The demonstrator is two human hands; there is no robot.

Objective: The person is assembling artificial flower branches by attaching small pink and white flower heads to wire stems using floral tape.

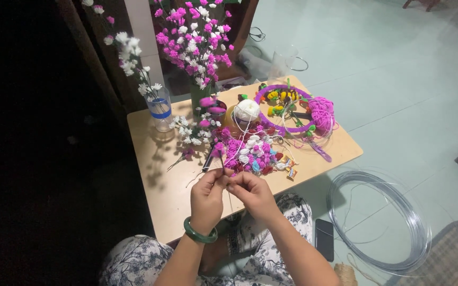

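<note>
While both hands pinch it, the thin dark wire stem [222,165] appears light and springy; left hand [207,200] and right hand [251,191] fingers press together on its lower end, above the tabletop [170,196].

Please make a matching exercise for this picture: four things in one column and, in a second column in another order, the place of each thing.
Things:
1. green bangle
2. coil of wire
3. ball of white string
4. black phone

Places:
A. on the floor, right of the low table
B. on the left hand wrist
C. on the floor beside the person's knee
D. on the table, next to the purple ring

Pairs: 1-B, 2-A, 3-D, 4-C
</note>
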